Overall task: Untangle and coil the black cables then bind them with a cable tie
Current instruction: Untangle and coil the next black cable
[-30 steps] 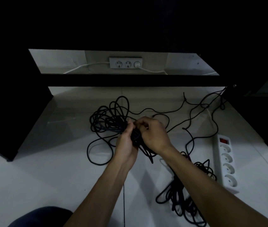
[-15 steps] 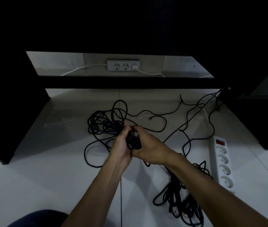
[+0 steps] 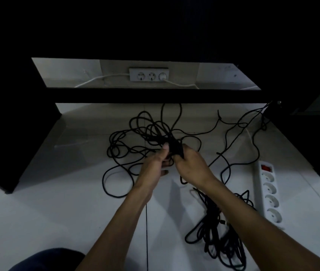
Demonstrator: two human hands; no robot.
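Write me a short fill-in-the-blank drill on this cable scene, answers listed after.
1. Both hands hold a bundle of ____ cables.
2. The white power strip on the floor has a ____ switch at its far end.
3. The power strip lies to the ____ of the right hand.
4. The left hand works above a ____ floor.

Answers: black; red; right; white
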